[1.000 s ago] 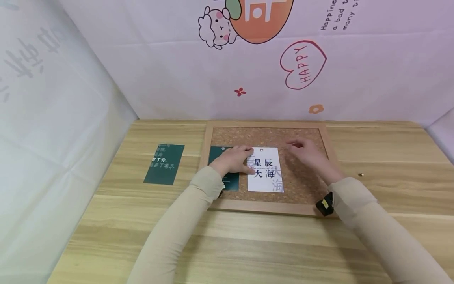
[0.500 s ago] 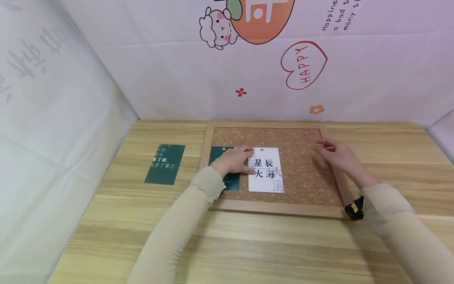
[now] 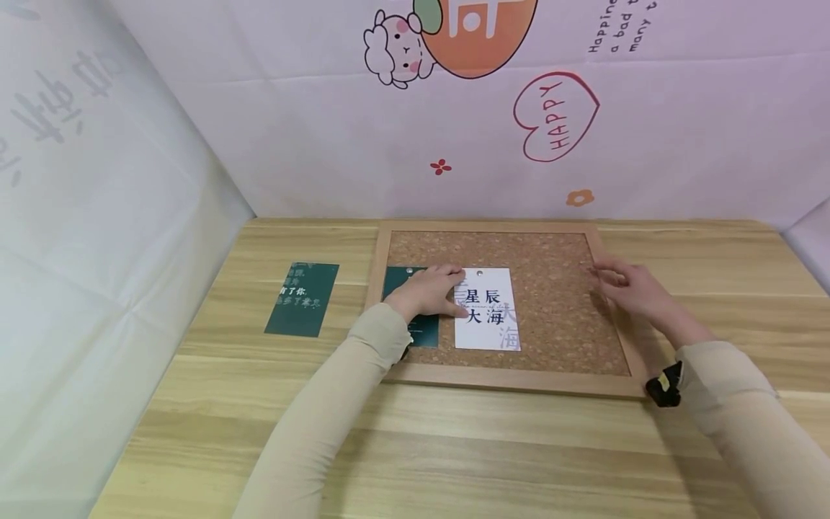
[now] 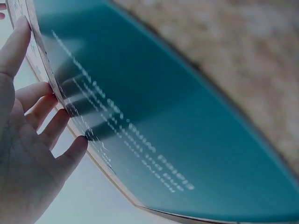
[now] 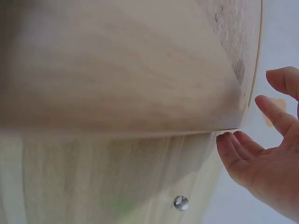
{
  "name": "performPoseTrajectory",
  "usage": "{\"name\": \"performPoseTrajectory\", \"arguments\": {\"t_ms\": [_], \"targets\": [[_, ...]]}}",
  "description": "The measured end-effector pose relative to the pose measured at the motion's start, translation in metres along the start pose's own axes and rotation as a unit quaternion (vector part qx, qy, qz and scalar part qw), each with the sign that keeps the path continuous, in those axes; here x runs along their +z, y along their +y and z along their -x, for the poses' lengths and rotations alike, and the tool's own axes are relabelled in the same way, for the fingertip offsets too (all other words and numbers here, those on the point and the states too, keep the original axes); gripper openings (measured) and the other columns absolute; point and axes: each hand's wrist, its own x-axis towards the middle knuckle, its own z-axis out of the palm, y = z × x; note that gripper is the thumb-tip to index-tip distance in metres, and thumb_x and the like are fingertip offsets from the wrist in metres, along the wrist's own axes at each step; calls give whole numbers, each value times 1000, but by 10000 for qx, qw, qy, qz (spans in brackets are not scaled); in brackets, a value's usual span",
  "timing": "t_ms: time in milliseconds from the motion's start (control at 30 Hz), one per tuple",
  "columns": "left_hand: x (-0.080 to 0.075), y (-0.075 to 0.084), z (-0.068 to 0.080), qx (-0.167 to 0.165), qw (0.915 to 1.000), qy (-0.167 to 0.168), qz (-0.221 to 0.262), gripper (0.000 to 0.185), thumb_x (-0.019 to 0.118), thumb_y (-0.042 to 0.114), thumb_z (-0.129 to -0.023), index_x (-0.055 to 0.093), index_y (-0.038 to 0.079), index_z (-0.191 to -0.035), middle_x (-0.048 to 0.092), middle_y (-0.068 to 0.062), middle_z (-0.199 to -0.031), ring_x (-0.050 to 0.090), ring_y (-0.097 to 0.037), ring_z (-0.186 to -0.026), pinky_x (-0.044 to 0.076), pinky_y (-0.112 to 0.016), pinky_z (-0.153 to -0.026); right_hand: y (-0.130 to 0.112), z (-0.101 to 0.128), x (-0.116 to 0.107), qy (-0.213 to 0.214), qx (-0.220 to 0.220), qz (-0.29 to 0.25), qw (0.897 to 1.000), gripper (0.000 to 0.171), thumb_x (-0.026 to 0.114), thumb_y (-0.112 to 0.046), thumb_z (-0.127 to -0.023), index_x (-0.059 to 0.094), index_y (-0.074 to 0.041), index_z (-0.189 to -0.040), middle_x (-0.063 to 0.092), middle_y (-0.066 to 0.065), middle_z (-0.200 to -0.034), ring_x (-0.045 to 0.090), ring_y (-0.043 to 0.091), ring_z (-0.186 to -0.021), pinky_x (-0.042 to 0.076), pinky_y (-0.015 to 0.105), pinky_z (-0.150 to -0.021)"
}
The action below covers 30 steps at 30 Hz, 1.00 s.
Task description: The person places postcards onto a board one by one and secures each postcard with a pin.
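A wood-framed rectangular cork board point(image 3: 558, 303) is lying flat on the light wooden table point(image 3: 454, 447), and everything here is placed against it. The left hand point(image 3: 428, 290) is resting on the board's left part, fingers stretched out flat and pressing on the left edge of a white rectangular card printed with dark blue characters point(image 3: 488, 310). That white card is lying on the cork just left of the board's middle, with a small round pin head point(image 3: 479, 274) sitting at its top edge. The same hand is also covering part of a dark teal card with pale lettering point(image 3: 415, 328), which is lying on the cork at the board's left side, touching the white card's left edge; in the left wrist view this teal card point(image 4: 163, 126) is filling the frame and the fingers point(image 4: 46, 100) are lying straight along its edge.

The right hand point(image 3: 632, 288) is hovering over the board's right frame rail, fingers loosely spread and relaxed, gripping nothing. In the right wrist view its fingers point(image 5: 238, 149) are showing just beside the frame's edge, and a small silver thumbtack point(image 5: 181, 202) is lying on the table just outside the board's right side.

A second dark teal card with white lettering point(image 3: 302, 299) is lying on the table, well apart to the left of the board.
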Motion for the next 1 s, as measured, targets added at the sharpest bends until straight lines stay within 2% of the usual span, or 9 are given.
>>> {"name": "performPoseTrajectory", "arguments": {"t_ms": [300,600,833,1000], "targets": [[1,0,-2,12,10000,12,-40,83,59,53,-89,22,17,-153,18,-1,-161,13,-23,-150,17,-43,-122,12,-2,-1,-384,-195,179,9989,53,45,-18,-101,29,11,-143,21,44,-144,26,65,-126,29,71,-101],[0,1,-1,-46,9999,-47,80,83,60,52,-89,22,18,-154,17,-1,-162,11,-22,-151,15,-42,-123,25,-6,-3,-647,-359,-84,9972,59,47,-15,-101,22,10,-147,20,39,-148,21,64,-130,26,72,-102],[-2,1,2,-56,9998,-105,189,82,59,51,-90,21,18,-154,15,0,-162,10,-21,-151,13,-41,-123,27,-6,-5,-787,-333,-232,9961,61,47,-14,-101,18,8,-149,16,38,-151,18,61,-133,30,68,-101],[-1,-1,-1,-64,9996,-131,226,82,59,51,-90,19,19,-154,14,0,-162,9,-21,-151,12,-42,-123,28,-6,-6,-887,-302,-247,9953,63,46,-13,-101,13,9,-149,9,39,-151,13,62,-134,26,71,-102]]}}
